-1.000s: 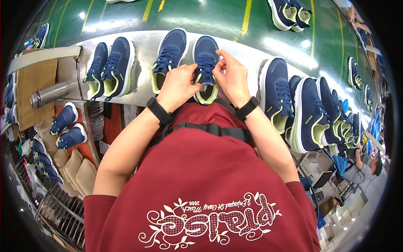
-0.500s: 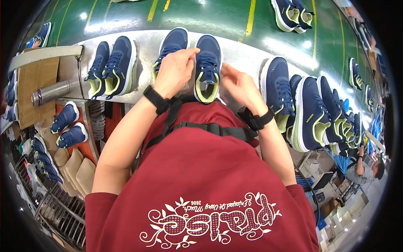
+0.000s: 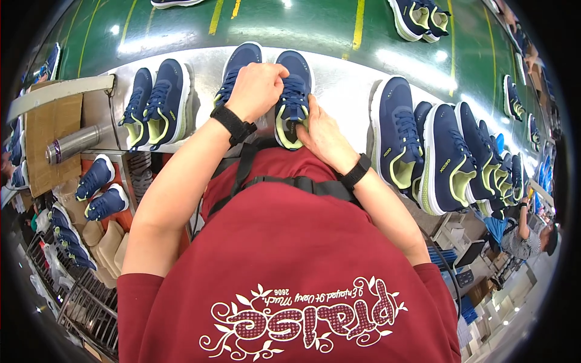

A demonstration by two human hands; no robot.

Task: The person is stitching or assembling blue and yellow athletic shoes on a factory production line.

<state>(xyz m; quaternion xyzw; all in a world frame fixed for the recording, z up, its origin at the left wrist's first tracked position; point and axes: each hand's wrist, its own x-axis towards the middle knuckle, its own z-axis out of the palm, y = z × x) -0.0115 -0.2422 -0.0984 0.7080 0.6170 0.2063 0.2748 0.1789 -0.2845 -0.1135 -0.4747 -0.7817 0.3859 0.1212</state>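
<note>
A navy sneaker (image 3: 295, 91) with a white sole and pale green lining stands in front of me, toe pointing away. My left hand (image 3: 259, 89) lies over its left side, fingers curled at the front of the laces; what the fingertips hold is hidden. At the heel opening, my right hand (image 3: 324, 133) grips the sneaker's right side, with the thumb at the inner rim and the fingers along the outside. Just left of it, partly behind my left hand, is a matching sneaker (image 3: 244, 55).
Another navy pair (image 3: 156, 100) stands at the left of the pale bench (image 3: 345, 78). More sneakers (image 3: 396, 130) crowd its right end. Beyond runs a green surface (image 3: 327, 24) carrying several shoes. A metal cylinder (image 3: 75, 145) lies at the left. A person (image 3: 523, 239) is far right.
My right hand has come in from beside the sneaker and taken hold of its heel opening. My left hand has shifted slightly, its fingers now over the laces.
</note>
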